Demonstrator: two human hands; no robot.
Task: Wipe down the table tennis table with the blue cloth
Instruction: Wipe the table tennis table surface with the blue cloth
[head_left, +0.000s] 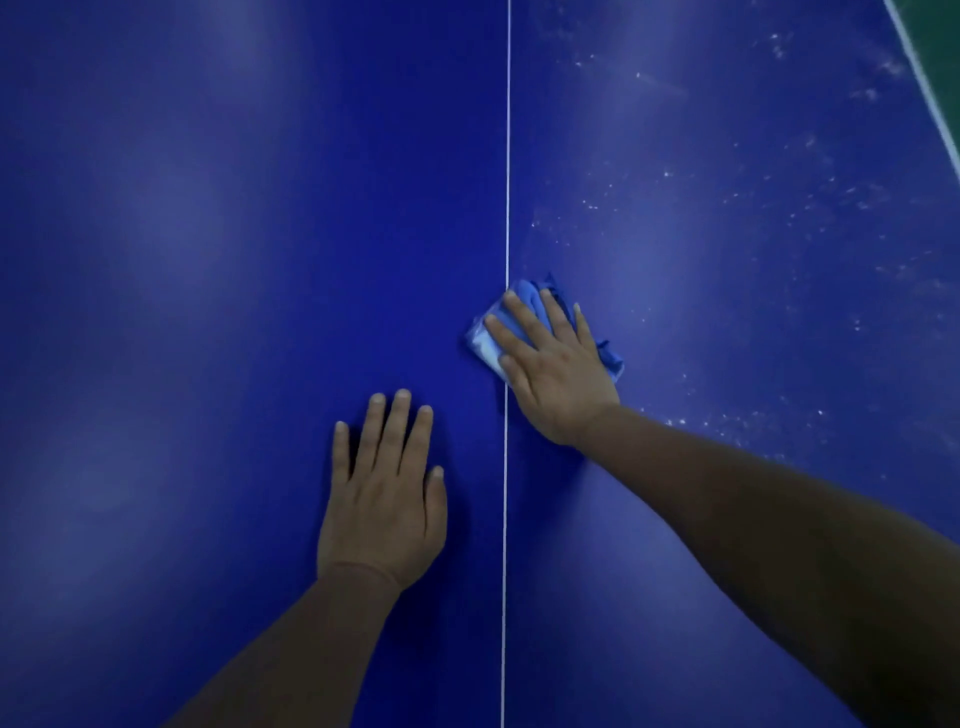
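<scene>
The blue table tennis table (208, 260) fills the view, with a thin white centre line (507, 156) running up it. My right hand (556, 374) lies flat with straight fingers on the folded blue cloth (485, 340), pressing it onto the table right on the centre line. Parts of the cloth stick out beyond the fingertips and at the right side of the hand. My left hand (384, 499) rests flat on the table left of the line, fingers spread, holding nothing.
White dust specks (753, 208) are scattered over the right half of the table. The table's white-edged right border (930, 88) shows at the top right, with green floor beyond it.
</scene>
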